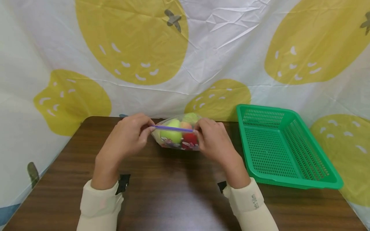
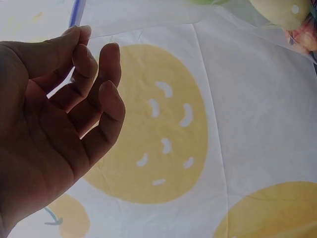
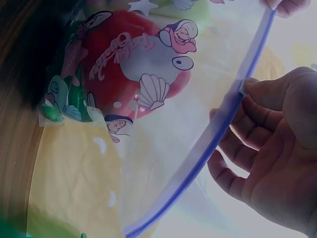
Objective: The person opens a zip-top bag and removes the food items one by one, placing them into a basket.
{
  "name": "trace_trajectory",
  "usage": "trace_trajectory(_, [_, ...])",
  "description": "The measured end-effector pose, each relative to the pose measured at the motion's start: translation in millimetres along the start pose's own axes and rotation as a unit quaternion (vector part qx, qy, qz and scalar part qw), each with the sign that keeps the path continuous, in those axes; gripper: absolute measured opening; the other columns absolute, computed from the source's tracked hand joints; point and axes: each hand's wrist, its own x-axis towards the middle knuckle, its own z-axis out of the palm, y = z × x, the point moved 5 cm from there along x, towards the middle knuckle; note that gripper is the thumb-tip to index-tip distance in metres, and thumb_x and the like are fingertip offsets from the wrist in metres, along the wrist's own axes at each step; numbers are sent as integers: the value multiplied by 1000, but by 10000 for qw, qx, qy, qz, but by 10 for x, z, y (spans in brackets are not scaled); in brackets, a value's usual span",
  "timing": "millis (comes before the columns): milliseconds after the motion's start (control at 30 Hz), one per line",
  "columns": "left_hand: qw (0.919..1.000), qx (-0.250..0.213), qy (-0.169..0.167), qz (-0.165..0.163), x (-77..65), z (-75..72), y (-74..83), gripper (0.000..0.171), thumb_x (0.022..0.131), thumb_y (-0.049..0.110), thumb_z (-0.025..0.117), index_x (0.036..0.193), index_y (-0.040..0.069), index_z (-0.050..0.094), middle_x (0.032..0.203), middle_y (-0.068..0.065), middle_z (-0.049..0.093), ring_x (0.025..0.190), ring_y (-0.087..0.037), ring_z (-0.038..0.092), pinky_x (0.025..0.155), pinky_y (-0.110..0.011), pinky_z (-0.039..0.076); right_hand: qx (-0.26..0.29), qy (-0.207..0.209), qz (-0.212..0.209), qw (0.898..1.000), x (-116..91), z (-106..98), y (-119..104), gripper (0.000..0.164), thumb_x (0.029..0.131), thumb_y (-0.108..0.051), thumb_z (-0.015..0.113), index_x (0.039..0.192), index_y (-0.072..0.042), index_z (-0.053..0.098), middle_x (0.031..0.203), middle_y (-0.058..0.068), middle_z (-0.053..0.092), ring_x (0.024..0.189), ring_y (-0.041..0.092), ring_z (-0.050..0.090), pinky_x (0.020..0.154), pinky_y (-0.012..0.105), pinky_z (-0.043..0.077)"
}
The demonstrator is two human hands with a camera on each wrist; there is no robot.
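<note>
A clear zip bag (image 1: 158, 138) with cartoon prints is held up over the far part of the table. Through its film show a yellow-green round fruit (image 1: 173, 135), a red one (image 1: 189, 139), a peach-coloured one (image 1: 185, 125) and another green one (image 1: 190, 117). My left hand (image 1: 124, 139) pinches the left end of the purple zip strip (image 1: 173, 129) between thumb and index finger; its other fingers curl loosely, holding nothing. Farther right along that strip, my right hand (image 1: 214, 141) grips it, thumb on one side and fingers on the other. A small pale slider (image 3: 243, 86) sits at the right thumb tip.
To the right, a green plastic basket (image 1: 292, 183) with slotted walls stands on the dark wooden table (image 1: 173, 199). Behind the table hangs a white cloth (image 1: 219, 41) printed with large yellow fruit. Both wrists wear pale cuffs (image 1: 99, 200) with black straps.
</note>
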Motion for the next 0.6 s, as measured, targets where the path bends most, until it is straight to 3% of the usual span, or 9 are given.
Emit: trace_trajectory(600, [9998,34,195,-74,-27,-92,-76,9,91,9,63,87,6,71,87,-7,70,74,-22,59,69,-45,49,-86,317,70,9994,-17,-59,145,6,89,-11,67,90,-8,62,82,8,65,78,26,59,74,51,49])
